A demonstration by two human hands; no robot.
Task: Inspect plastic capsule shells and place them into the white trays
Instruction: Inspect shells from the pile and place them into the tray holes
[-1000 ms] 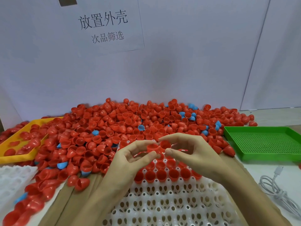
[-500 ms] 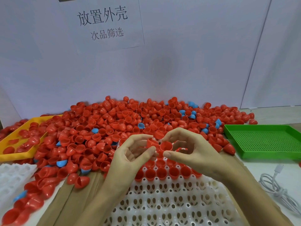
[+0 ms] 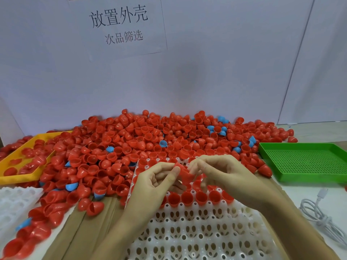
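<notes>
At the far left, a yellow tray [image 3: 22,175] was seen partly buried under loose red shells, and just in front of it the corner of a second white tray [image 3: 16,199] lay at the frame's edge. A large heap of red capsule shells [image 3: 131,143] was spread across the table from the yellow tray to the right, with a few blue shells [image 3: 71,186] scattered through it. On the wall above the heap, a paper sign [image 3: 120,25] printed with Chinese characters was fixed.

In the centre, a white tray [image 3: 187,231] with rows of perforated cups was laid on brown cardboard [image 3: 78,231]; its far rows were filled with red shells standing open side up, and the near rows were unfilled. Above those filled rows, the left hand [image 3: 157,184] was held with its fingers curled, and a red shell [image 3: 185,173] was pinched between its thumb and fingers. The same shell was touched from the other side by the fingertips of the right hand [image 3: 227,173], whose fingers were bent round it; the shell was thus kept between both hands, just over the tray and clear of its cups.

To the right, a green perforated tray [image 3: 304,162] was set beside the heap, and a coiled white cable [image 3: 319,216] lay near the table's right edge.
</notes>
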